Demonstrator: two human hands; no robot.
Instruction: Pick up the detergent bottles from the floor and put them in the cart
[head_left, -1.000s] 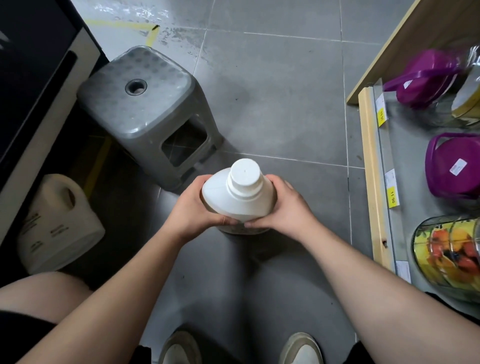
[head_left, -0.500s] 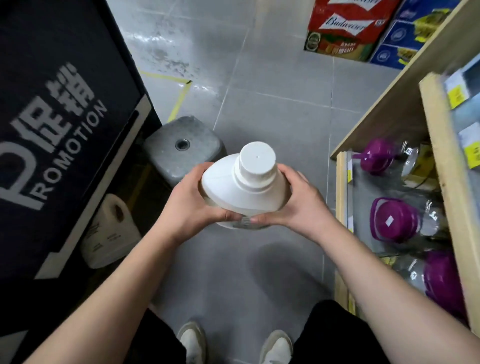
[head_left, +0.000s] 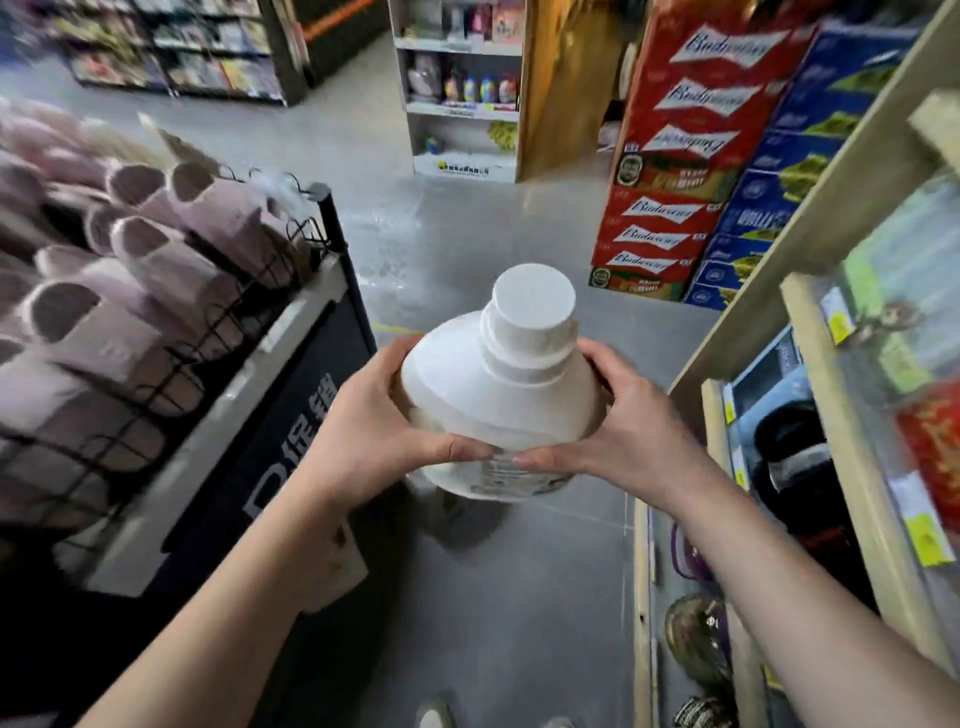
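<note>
The white detergent bottle (head_left: 498, 400) was off the floor (head_left: 519, 597), held upright in mid-air over the aisle between both hands. The left hand (head_left: 363, 441) wrapped its left flank with the thumb laid across the front, and the right hand (head_left: 628, 431) cupped the opposite side, so the two thumbs nearly met over the label. No cart could be made out with certainty; a wire-sided bin of slippers (head_left: 291, 317) stood just to the left and a wooden shelf (head_left: 826, 374) to the right. The carry would probably go best with the palms low on the body rather than up on the sloping shoulder, where smooth plastic could slip. It would also help to keep the cap (head_left: 535, 306) uppermost and the bottle mid-aisle, clear of the bin's corner post (head_left: 335, 234) and the shelf edge. At the cart it should be lowered in base first, not dropped.
</note>
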